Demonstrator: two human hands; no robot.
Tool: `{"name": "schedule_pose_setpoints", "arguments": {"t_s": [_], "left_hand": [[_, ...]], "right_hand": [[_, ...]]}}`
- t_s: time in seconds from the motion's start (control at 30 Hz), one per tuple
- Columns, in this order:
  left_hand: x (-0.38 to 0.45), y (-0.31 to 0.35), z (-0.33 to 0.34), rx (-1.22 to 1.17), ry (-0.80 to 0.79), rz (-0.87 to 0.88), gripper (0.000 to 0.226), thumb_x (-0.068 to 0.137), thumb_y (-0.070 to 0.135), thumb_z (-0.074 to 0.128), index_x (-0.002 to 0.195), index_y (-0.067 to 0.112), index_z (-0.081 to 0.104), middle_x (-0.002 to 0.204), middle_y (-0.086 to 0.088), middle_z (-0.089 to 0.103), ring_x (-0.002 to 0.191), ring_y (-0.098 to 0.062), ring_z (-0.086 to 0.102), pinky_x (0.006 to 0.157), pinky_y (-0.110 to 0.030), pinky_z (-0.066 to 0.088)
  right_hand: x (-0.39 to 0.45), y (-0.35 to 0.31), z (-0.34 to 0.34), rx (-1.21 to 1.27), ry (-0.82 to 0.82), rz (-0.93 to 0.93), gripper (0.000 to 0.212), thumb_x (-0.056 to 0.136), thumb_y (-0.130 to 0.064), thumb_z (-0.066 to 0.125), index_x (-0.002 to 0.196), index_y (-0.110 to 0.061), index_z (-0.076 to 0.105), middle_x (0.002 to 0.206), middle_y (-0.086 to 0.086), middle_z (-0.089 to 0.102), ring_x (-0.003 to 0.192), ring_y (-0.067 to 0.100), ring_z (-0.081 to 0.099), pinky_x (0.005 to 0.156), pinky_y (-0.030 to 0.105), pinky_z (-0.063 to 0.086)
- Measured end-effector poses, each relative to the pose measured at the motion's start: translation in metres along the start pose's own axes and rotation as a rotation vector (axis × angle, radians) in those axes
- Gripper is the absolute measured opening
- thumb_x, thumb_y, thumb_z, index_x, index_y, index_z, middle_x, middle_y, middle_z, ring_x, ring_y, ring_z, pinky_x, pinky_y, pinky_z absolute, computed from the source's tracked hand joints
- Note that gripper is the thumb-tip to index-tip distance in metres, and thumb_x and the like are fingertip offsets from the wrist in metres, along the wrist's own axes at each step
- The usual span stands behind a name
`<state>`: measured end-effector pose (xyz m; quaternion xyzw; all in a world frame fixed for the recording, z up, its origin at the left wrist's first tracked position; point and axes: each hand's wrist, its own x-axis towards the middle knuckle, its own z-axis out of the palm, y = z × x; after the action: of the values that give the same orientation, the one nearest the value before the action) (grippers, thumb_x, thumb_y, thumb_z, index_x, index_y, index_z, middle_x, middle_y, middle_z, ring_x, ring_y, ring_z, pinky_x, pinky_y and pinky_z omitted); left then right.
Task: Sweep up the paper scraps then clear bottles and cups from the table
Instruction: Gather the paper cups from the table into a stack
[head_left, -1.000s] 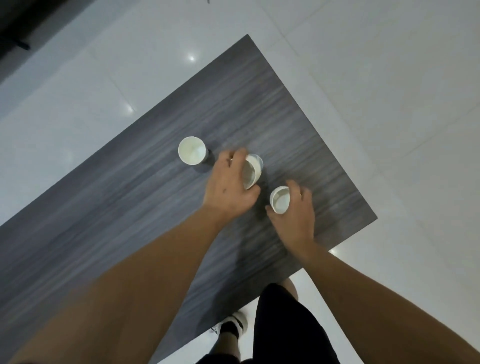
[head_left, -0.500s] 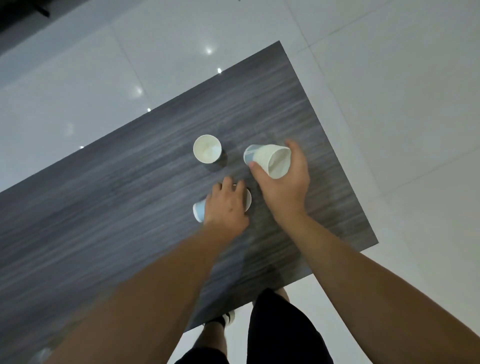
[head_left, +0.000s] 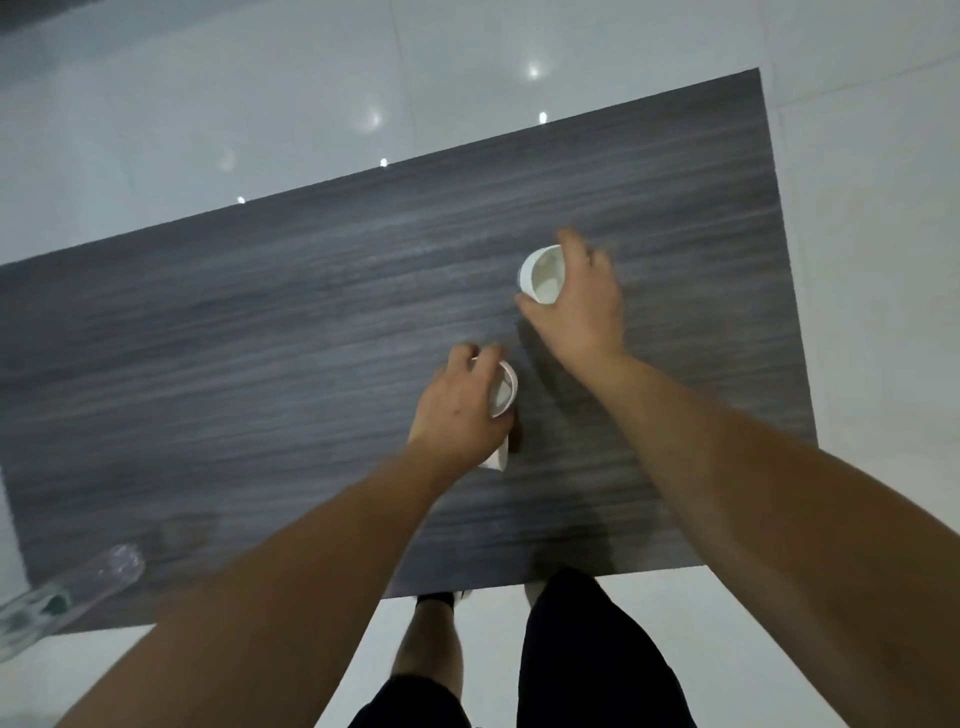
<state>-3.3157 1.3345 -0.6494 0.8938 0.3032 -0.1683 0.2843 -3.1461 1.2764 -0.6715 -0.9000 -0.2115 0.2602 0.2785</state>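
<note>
Two white paper cups show on the dark wood-grain table (head_left: 260, 338). My left hand (head_left: 457, 410) grips one cup (head_left: 503, 395) from the side, near the table's front; the cup is tilted, its mouth facing right. My right hand (head_left: 582, 306) holds the other cup (head_left: 543, 275) a little farther back, thumb and fingers curled round its rim, mouth facing me. Whether another cup sits nested under it is hidden by the hand. A clear plastic bottle (head_left: 78, 587) with a green label lies at the table's front left corner.
White glossy floor tiles (head_left: 857, 208) surround the table. The table's right edge runs just right of my right hand. My legs in dark shorts (head_left: 587, 654) and a shoe stand at the table's front edge.
My right hand carried its cup over to where the standing cup was; that separate third cup no longer shows. My left hand keeps its cup. The view has turned and the bottle came into sight.
</note>
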Motion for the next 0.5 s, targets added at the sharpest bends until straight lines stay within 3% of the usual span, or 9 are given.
{"name": "schedule_pose_setpoints", "arguments": {"t_s": [0.13, 0.23, 0.37, 0.5], "left_hand": [[-0.019, -0.019, -0.012, -0.133, 0.123, -0.102, 0.078, 0.069, 0.033, 0.075, 0.135, 0.033, 0.034, 0.131, 0.001, 0.041, 0.096, -0.017, 0.053, 0.072, -0.028, 0.044], [-0.035, -0.033, -0.022, -0.180, 0.139, -0.169, 0.078, 0.066, 0.036, 0.073, 0.134, 0.033, 0.035, 0.127, 0.001, 0.041, 0.090, -0.012, 0.047, 0.069, -0.029, 0.042], [-0.068, -0.056, -0.026, -0.115, 0.134, -0.296, 0.074, 0.066, 0.037, 0.071, 0.132, 0.030, 0.037, 0.126, -0.002, 0.041, 0.088, -0.020, 0.053, 0.065, -0.031, 0.040], [-0.109, -0.081, -0.013, -0.045, 0.045, -0.364, 0.068, 0.068, 0.034, 0.071, 0.129, 0.026, 0.041, 0.125, -0.006, 0.043, 0.096, -0.034, 0.057, 0.072, -0.038, 0.047]], "right_hand": [[-0.010, -0.005, 0.010, 0.026, -0.003, 0.019, 0.075, 0.072, -0.030, 0.082, 0.136, -0.023, 0.045, 0.126, 0.013, 0.052, 0.107, 0.030, 0.055, 0.078, 0.027, 0.036], [-0.036, 0.001, 0.007, 0.138, 0.014, 0.182, 0.074, 0.066, -0.040, 0.084, 0.129, -0.025, 0.049, 0.119, 0.007, 0.057, 0.098, 0.021, 0.054, 0.075, 0.026, 0.038], [-0.108, 0.026, -0.002, 0.176, -0.065, 0.363, 0.075, 0.060, -0.040, 0.085, 0.125, -0.026, 0.051, 0.114, 0.004, 0.062, 0.103, 0.025, 0.059, 0.080, 0.030, 0.045], [-0.185, 0.043, 0.010, 0.218, -0.103, 0.533, 0.064, 0.062, -0.035, 0.087, 0.117, -0.026, 0.056, 0.105, 0.000, 0.064, 0.101, 0.027, 0.063, 0.079, 0.029, 0.045]]}}
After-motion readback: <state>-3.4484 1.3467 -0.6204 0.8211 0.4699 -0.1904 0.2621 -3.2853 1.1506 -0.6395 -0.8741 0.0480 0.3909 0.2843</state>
